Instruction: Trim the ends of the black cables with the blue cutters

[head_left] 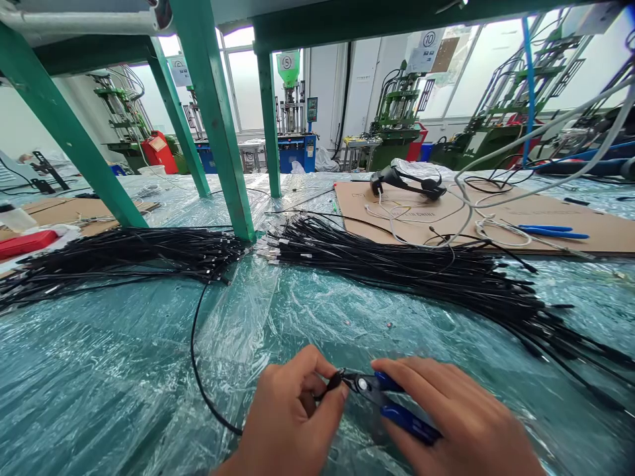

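Right up close at the bottom of the view: left hand (290,416) pinching the moulded tip of a black cable (333,381) between thumb and fingertips, pretty tight, with the tip poking just past the fingers. Right hand (446,413) curled around the blue grips of a pair of flush cutters (409,423), fingers pressed together over the handles, tool head right up against that tip. Too shallow an angle to say whether the jaws are actually biting. Makes sense as a two-hand hold, probably: one hand for steadying something that small, the other for working the tool.

Rest of that cable trailing off in a loose curve over the clear plastic sheeting (307,317) on the desk (74,410), likely kept apart from the piles so nothing snags. Further up, a left bundle of black cables (124,261) and a right bundle of black cables (421,271), fanned out, ends facing each other near the middle, probably laid that way for easy grabbing one at a time.

Off to the far side, a cardboard sheet (540,241) with loose white wires (491,228), blue-handled pliers (553,231) and a black headset-looking thing (409,182). Green vertical injection moulding machines (397,112) in the background.
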Motion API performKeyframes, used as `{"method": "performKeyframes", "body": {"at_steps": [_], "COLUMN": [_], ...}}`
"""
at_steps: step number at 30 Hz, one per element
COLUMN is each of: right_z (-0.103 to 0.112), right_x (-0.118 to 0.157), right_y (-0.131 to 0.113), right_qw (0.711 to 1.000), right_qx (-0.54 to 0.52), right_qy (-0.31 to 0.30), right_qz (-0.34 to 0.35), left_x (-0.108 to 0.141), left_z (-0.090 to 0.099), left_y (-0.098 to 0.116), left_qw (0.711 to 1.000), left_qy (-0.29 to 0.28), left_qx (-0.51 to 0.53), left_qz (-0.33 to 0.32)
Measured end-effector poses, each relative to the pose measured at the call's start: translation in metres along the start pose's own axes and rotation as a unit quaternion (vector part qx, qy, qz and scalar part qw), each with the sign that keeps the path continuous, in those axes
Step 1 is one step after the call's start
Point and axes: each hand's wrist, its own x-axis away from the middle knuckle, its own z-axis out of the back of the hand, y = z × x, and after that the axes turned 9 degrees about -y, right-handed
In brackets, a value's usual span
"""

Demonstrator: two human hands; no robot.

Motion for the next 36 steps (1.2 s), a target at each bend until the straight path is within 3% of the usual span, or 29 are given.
{"method": "performKeyframes", "body": {"at_steps": [7, 11, 18, 25, 29, 36], "right_z": [-0.001, -0.001, -0.001, 0.001, 0.001, 0.003], "right_x": [-0.003, -0.003, 0.005, 0.009, 0.010, 0.000], "right_y": [-0.002, -0.001, 0.001, 0.002, 0.004, 0.007], "right_qw": [1.000, 1.000, 1.000, 0.999, 0.999, 1.000], "right_qx": [-0.004, -0.005, 0.010, -0.015, -0.035, 0.025], "right_qy": [0.003, 0.005, 0.011, -0.022, -0.019, 0.012], "right_qz": [0.000, 0.006, 0.013, 0.047, 0.030, -0.006], "left_x": [0.000, 0.000, -0.001, -0.003, -0.003, -0.001], "left_z": [0.002, 0.000, 0.005, 0.005, 0.008, 0.006], "left_y": [-0.003, -0.006, -0.001, -0.002, 0.001, 0.006], "left_qw": [0.999, 1.000, 0.998, 0.999, 0.998, 0.998], "left_qy": [-0.019, 0.009, -0.053, -0.040, -0.046, -0.035], "left_qx": [-0.026, -0.017, -0.032, -0.029, -0.046, -0.042], "left_qz": [-0.006, -0.020, -0.007, -0.001, 0.009, 0.018]}}
